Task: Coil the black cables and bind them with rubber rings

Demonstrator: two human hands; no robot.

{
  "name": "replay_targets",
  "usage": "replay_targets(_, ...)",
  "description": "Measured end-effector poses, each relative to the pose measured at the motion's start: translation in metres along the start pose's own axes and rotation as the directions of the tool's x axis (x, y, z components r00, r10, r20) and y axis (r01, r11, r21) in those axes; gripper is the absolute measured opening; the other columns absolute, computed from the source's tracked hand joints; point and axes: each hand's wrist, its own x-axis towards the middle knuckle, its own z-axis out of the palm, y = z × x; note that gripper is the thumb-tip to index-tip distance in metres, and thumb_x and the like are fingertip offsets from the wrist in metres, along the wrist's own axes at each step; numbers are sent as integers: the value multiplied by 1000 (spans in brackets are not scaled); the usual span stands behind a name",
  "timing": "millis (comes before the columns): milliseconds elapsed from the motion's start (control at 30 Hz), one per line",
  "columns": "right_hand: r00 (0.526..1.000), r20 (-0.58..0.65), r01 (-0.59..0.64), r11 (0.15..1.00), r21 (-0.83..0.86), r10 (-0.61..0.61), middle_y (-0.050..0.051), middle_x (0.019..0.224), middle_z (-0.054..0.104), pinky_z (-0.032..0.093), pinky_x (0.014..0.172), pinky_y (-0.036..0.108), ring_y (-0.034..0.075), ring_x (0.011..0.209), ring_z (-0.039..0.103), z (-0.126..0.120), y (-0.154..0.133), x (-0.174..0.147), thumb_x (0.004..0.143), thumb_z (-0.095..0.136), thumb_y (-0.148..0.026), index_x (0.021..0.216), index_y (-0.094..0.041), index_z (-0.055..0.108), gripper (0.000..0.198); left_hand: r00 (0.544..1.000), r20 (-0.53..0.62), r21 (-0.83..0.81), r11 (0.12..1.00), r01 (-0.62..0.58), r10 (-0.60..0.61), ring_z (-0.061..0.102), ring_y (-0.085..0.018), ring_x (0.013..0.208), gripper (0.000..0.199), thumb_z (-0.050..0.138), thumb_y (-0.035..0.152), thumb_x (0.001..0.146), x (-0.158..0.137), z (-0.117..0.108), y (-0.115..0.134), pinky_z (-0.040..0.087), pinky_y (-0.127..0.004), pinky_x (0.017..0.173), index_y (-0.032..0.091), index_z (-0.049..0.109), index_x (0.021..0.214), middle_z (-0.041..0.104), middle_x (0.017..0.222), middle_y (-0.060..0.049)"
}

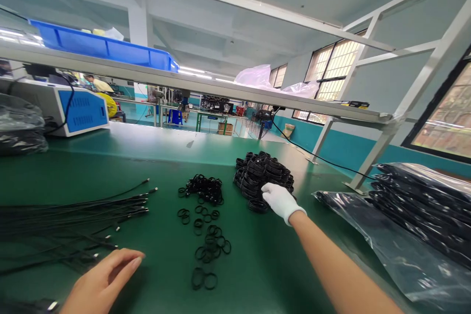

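Observation:
My right hand point(278, 200), in a white glove, reaches to the front of a heap of coiled black cables point(265, 171). Its fingers are curled against the coils and look closed on a coiled cable, though the fingertips are partly hidden. My bare left hand point(105, 279) is low on the left, thumb and forefinger tips together with nothing visible between them. Beside it lie several straight black cables point(110, 206) with metal plugs at their right ends. Between my hands are small black rings point(213, 245), scattered, with a denser pile of black rings point(204, 189) behind them.
Clear plastic bags with black contents point(419, 216) are stacked at the right. A blue-and-white machine point(81, 110) and another plastic bag point(22, 127) stand at the left on the green table point(158, 167). Overhead, a shelf point(206, 81) carries a blue bin point(99, 49).

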Motion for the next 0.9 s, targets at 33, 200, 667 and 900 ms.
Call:
replay_targets(33,999,40,-2,1000,-24,3,7,114,56,48,83,39,18,97,57,5,-3,0,89,50,-34,112,-17,54,28,1000,6,1,1000,0,0,67,-21,87,35,50,55,72,-1,-1,3,52,-20,70,30,71,81,74,90,3)
replay_targets(200,981,182,-41,989,-142,67,8,115,55,48,83,41,20,99,56,23,-11,0,87,53,-33,114,-16,53,32,999,-18,7,999,-31,31,68,-20,83,34,50,55,72,-2,0,3,52,-19,69,30,71,79,74,86,3)
replay_targets(667,936,298,-134,971,-197,189,8,114,55,47,83,41,20,98,56,20,4,-6,87,52,-37,114,-16,52,35,999,-29,22,999,-39,40,66,-22,85,32,50,52,75,-2,5,-2,51,-23,72,30,71,83,73,89,4)
replay_targets(900,858,487,-127,986,-106,163,7,109,57,50,78,38,18,92,58,6,7,6,88,51,-36,112,-15,53,32,999,1,42,998,-38,38,67,-21,84,32,50,54,71,-2,0,-2,52,-22,70,31,71,79,73,88,4)
